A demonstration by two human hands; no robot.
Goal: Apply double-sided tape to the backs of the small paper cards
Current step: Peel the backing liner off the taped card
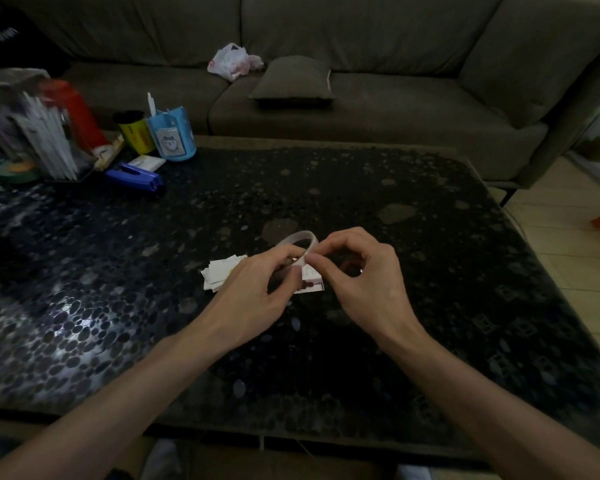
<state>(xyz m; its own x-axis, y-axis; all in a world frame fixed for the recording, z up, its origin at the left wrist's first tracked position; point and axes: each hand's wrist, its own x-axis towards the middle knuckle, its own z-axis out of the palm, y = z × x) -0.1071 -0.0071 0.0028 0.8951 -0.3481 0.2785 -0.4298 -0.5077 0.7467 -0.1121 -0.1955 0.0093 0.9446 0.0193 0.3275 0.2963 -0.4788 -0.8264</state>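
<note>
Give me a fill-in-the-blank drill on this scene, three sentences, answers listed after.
The left hand and right hand hold a roll of ____ between them.
The paper cards lie on the ____ beneath the hands.
The stapler at far left is ____.
Missing words: tape; table; blue.

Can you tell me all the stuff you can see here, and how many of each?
tape roll: one, white, held above the cards
paper cards: small pile, white, on the table under the hands
table: one, black, pebble pattern
stapler: one, blue, table's far left
pen holder: one, light blue, behind the stapler
cup: one, yellow and black, beside the pen holder
bottle: one, red, far left
sofa: one, grey-brown, behind the table
cushion: one, grey-brown, on the sofa
plastic bag: one, white-pink, on the sofa
left hand: grips the tape roll
right hand: pinches the roll's rim
</note>
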